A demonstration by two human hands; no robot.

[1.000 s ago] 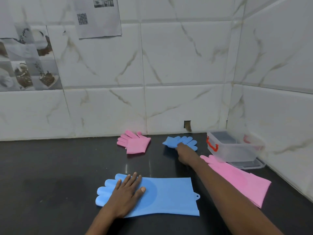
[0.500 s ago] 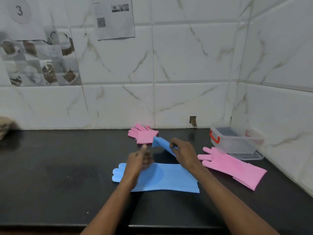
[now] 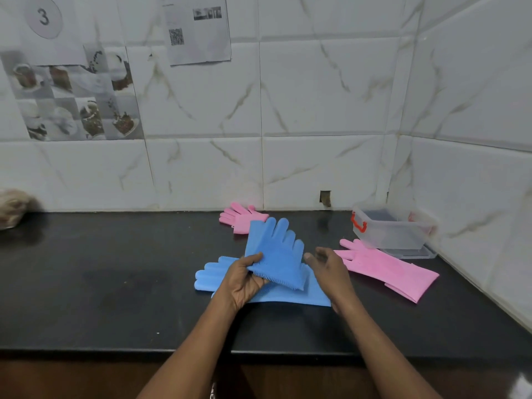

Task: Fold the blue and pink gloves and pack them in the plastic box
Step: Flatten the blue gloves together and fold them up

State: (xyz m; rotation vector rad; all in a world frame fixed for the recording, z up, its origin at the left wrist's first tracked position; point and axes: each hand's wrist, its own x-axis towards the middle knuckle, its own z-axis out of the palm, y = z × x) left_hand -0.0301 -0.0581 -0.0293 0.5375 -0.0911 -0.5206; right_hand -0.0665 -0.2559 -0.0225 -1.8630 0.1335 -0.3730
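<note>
Left grip (image 3: 241,279) pinching lifted blue glove (image 3: 276,254), right grip (image 3: 328,269) loose, empty; seemingly nothing in plastic box (image 3: 394,234) yet, folding unfinished.

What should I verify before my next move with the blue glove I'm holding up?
1. Grip: the left hand holds the raised blue bristled silicone glove: ok.
2. The right hand is free, fingers open beside it: ok.
3. The second blue silicone glove lies flat on the black countertop underneath: ok.
4. The clear plastic box with red latches has its top open: ok.
5. Box holds nothing yet: cannot tell.
6. The long pink silicone glove by the box is folded: not ok, it lies flat.
</note>
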